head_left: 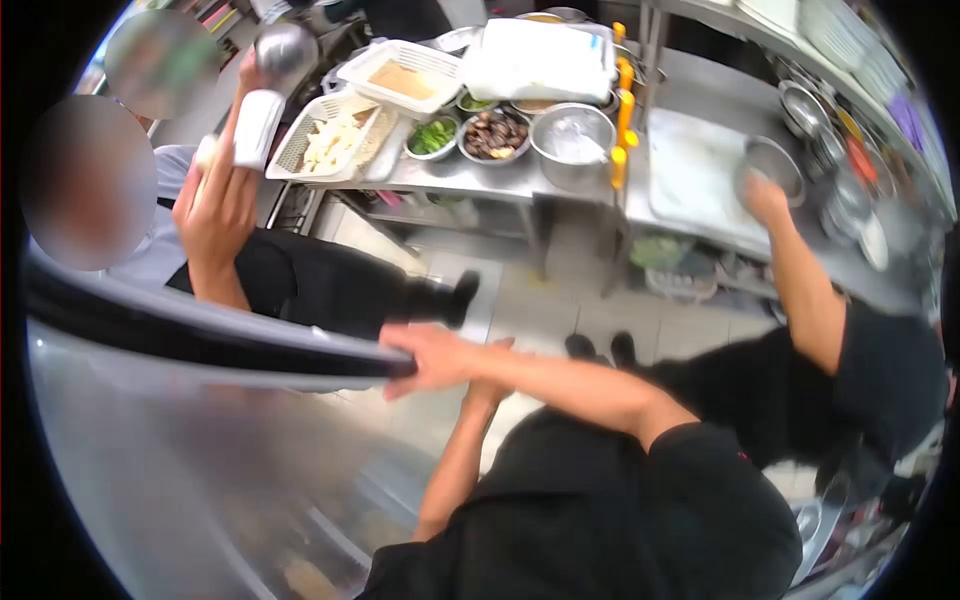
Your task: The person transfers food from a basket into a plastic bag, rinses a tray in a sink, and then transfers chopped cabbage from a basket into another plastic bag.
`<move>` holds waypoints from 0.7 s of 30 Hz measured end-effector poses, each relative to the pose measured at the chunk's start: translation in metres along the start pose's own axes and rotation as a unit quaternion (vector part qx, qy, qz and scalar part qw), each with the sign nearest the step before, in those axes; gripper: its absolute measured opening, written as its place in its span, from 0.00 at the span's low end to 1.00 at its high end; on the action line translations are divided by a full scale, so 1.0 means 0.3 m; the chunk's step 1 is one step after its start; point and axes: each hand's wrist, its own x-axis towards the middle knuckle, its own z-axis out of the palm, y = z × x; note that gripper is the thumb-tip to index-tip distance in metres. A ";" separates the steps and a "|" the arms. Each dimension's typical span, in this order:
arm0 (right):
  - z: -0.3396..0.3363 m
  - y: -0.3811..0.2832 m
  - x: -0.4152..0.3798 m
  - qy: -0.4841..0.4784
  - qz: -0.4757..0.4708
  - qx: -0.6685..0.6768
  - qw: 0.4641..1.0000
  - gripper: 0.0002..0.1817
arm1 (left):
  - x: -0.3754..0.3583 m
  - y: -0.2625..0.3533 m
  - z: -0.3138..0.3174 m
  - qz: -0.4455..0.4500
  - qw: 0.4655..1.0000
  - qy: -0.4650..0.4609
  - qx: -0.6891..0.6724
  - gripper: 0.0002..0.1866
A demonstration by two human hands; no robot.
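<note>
My right arm reaches across to the left, and my right hand [430, 360] is closed around the end of a long dark bar with a pale edge [250, 345]. A hazy, see-through panel [200, 450] spreads below this bar, with blurred shapes behind it. My left hand [488, 388] is close below my right forearm, which covers part of it. Its fingers are mostly hidden, and I cannot tell whether they hold anything.
A person on the left raises a white container [258, 130] and a round metal vessel [286, 50]. Ahead, a steel counter [480, 185] bears mushrooms [495, 133], chopped greens [432, 136] and white baskets [405, 75]. Another person's hand [766, 198] is at a metal bowl [785, 170] on the right.
</note>
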 end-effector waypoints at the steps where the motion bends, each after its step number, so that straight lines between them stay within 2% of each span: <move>1: 0.016 -0.014 -0.007 -0.024 -0.016 -0.005 1.000 0.30 | -0.002 0.052 -0.036 -0.088 0.995 0.037 -0.037 0.36; 2: 0.035 -0.035 -0.017 -0.053 -0.042 -0.025 0.997 0.31 | -0.013 0.128 -0.096 -0.143 0.988 0.047 -0.022 0.36; 3: -0.121 0.013 0.037 -0.081 -0.042 -0.016 0.996 0.32 | 0.139 0.136 -0.105 -0.157 0.986 0.053 -0.019 0.36; 5: -0.118 0.040 0.065 -0.130 -0.102 -0.014 0.986 0.34 | 0.160 0.142 -0.146 -0.206 0.975 0.080 0.014 0.36; 7: -0.130 0.055 0.069 -0.162 -0.137 0.051 0.976 0.34 | 0.179 0.138 -0.083 -0.290 0.939 0.145 0.117 0.37; 11: -0.188 0.055 0.121 -0.299 -0.169 0.068 0.937 0.34 | 0.164 0.114 0.016 -0.427 0.867 0.241 0.092 0.39; 13: -0.188 0.062 0.108 -0.349 -0.168 0.083 0.918 0.35 | 0.195 0.190 0.015 -0.474 0.825 0.295 0.085 0.38; 17: -0.232 0.007 0.104 -0.481 -0.200 0.062 0.852 0.37 | 0.256 0.228 0.019 -0.602 0.707 0.371 0.012 0.35; 18: -0.249 -0.004 0.099 -0.483 -0.220 0.096 0.842 0.36 | 0.251 0.222 0.025 -0.616 0.700 0.361 0.005 0.33; 21: -0.330 -0.056 0.132 -0.606 -0.180 0.126 0.765 0.32 | 0.220 0.197 0.116 -0.658 0.653 0.374 -0.001 0.31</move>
